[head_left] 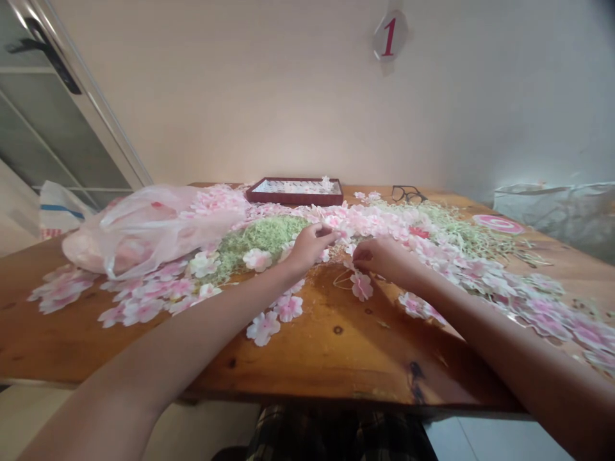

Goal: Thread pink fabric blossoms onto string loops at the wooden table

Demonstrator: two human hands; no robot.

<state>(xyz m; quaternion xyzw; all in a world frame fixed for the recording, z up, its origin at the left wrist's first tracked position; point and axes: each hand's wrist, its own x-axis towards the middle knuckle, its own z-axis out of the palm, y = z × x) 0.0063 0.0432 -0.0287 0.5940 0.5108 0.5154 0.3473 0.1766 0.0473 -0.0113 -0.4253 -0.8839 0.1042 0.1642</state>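
- Near, on the tabletop: loose flowers.
- Next, one flower just below the curled right hand; cannot tell whether grasping.
- At the flower pile, left hand, also curled; grasp likewise unclear.
- Beyond, a tray, with glasses to the right.

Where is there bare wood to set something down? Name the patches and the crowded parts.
Largest: the tabletop between the left forearm and right forearm, nearer you than the artificial flowers. Another: front left, between the near edge and the flowers before the plastic bag. Crowded: the middle band, with flowers and green shredded filler around left hand and right hand.
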